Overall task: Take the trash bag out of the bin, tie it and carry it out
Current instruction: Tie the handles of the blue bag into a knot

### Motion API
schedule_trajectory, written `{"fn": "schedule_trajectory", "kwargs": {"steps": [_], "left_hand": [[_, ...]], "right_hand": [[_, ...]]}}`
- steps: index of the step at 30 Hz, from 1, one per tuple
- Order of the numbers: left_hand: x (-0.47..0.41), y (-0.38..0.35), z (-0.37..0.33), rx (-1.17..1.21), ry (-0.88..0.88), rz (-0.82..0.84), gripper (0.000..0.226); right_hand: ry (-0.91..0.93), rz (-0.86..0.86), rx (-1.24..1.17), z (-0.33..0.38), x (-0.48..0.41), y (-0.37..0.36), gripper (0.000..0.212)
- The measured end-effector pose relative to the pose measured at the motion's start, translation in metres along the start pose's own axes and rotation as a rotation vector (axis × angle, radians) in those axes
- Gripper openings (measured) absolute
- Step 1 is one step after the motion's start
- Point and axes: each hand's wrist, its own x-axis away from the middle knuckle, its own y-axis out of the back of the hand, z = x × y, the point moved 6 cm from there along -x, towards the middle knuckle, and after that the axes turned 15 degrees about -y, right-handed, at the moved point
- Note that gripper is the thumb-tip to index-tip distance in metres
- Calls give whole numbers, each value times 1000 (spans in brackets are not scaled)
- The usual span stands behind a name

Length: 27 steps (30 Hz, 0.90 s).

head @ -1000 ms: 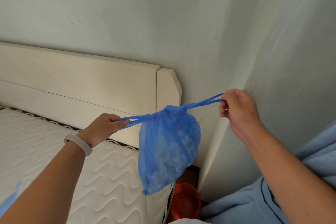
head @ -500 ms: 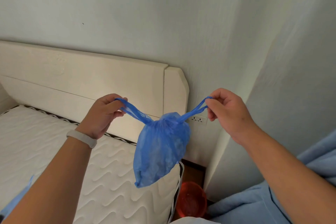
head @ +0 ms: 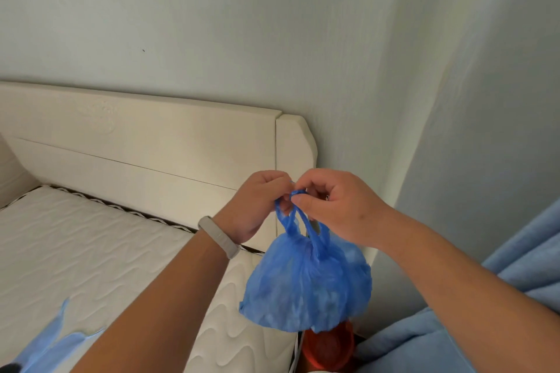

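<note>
Both hands meet right above the blue trash bag, left hand and right hand each pinching a handle loop, looks like they're working the knot. Bag hangs in the air above the red bin, so its weight keeps the handles taut.

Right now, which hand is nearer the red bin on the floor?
Right. The right hand is almost straight above the red bin; the left hand is above it too, but offset toward the bed.
</note>
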Motion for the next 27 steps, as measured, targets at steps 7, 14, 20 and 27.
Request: {"fn": "schedule_trajectory", "kwargs": {"steps": [7, 14, 20, 27], "left_hand": [[15, -11, -18, 82, -82, 112, 38], [19, -3, -30, 17, -182, 112, 16], [5, -5, -47, 148, -152, 31, 11], [-1, -33, -63, 77, -107, 106, 9]], "right_hand": [[33, -134, -102, 9, 6, 10, 11], [-3, -116, -228, -1, 2, 10, 13], [-82, 206, 144, -37, 9, -33, 99], [-67, 101, 51, -35, 9, -59, 87]]}}
